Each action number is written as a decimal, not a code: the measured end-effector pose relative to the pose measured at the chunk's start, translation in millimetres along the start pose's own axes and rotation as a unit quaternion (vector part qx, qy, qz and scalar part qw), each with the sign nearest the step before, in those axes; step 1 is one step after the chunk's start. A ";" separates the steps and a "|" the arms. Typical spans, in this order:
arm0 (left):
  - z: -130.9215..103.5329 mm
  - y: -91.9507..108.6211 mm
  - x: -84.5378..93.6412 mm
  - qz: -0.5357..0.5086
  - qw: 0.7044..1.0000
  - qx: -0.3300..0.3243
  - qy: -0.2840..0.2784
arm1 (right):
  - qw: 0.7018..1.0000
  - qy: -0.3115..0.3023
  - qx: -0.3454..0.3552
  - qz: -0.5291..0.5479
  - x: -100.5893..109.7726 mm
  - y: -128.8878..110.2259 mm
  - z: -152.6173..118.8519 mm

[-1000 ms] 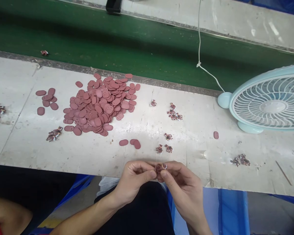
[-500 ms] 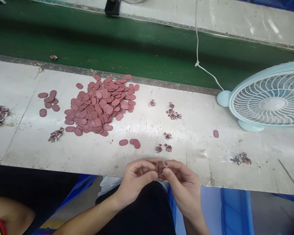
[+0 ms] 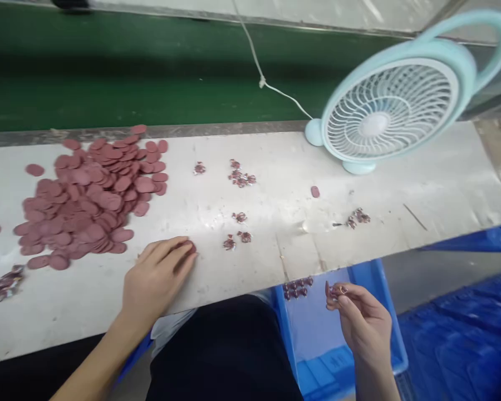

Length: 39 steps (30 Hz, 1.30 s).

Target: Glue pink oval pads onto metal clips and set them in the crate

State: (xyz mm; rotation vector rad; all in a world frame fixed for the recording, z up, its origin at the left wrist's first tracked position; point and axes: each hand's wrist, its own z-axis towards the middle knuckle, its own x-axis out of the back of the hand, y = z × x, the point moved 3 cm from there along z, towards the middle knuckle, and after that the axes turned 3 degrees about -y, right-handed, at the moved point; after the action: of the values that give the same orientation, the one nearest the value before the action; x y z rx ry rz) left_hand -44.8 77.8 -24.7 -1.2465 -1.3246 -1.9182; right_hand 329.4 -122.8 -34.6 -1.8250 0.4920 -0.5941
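My left hand (image 3: 156, 275) lies flat on the white worktable (image 3: 275, 184), its fingertips touching pink oval pieces (image 3: 191, 248) near the front edge. To its left spreads a big pile of pink oval pieces (image 3: 92, 197). My right hand (image 3: 361, 317) hovers over a blue bin (image 3: 317, 334) below the table edge and pinches a small pink piece with a metal clip (image 3: 338, 290). Several similar clipped pieces (image 3: 297, 287) lie in the bin's far corner.
Small clusters of clipped pieces (image 3: 241, 178) dot the table's middle and right (image 3: 357, 217). A light blue fan (image 3: 394, 108) stands at the back right, its white cord (image 3: 267, 83) crossing a green conveyor belt (image 3: 150, 78). More blue bins (image 3: 463, 334) sit lower right.
The view swung right. My hands parted: the right one carried the clipped piece down over the blue bin, the left one moved onto the table to loose pink ovals.
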 end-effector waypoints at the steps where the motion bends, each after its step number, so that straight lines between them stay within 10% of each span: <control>1: -0.2 1.3 -0.4 0.004 1.000 -0.003 0.002 | 1.000 0.023 -0.002 -0.016 16.7 12.5 -1.5; 7: 7.3 14.4 17.0 -0.090 0.994 0.059 0.018 | 0.979 0.066 -0.079 -0.176 83.9 115.3 -3.8; 15: 3.9 28.5 12.0 -0.452 0.871 0.189 -0.032 | 0.920 0.036 -0.118 -0.372 88.7 200.0 15.3; 31: -13.9 14.0 0.8 -0.531 0.790 0.306 -0.028 | 0.900 0.014 -0.089 -0.426 76.1 212.2 43.3; 39: -11.9 13.4 4.8 -0.562 0.763 0.318 -0.024 | 0.946 0.114 -0.096 -0.288 64.6 162.4 41.4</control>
State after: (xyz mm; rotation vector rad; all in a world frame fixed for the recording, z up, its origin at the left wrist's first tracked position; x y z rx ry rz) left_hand -41.3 62.0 -15.7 -0.0486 -2.8258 -1.6817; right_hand 398.4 -181.5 -189.7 -2.1058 0.1589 -1.2000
